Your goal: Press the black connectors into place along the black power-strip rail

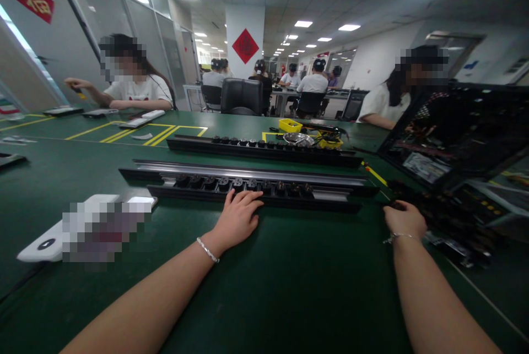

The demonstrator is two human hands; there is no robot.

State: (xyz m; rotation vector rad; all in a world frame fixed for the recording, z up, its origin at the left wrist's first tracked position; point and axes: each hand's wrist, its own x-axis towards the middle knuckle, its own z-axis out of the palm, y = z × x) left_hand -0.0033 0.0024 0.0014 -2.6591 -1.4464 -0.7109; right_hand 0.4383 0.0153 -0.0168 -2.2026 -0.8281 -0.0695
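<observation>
Several long black rails lie crosswise on the green table [264, 288]. My left hand [238, 216] rests with spread fingers on the front edge of the nearest rail [198, 198], just below its row of round black parts [237, 183]. A second rail [264, 171] lies right behind it, and a third rail [256, 150] sits farther back with smaller round parts along it. At the right, my right hand [404, 219] has curled fingers around something dark and small by a pile of black parts [454, 222]; what it holds is hidden.
An open black case [458, 134] stands at the right. Left lie a white device [53, 238] and a phone [142, 202]. Yellow trays [289, 125] and a metal dish [298, 139] sit behind the rails. One person sits across at left, another at right.
</observation>
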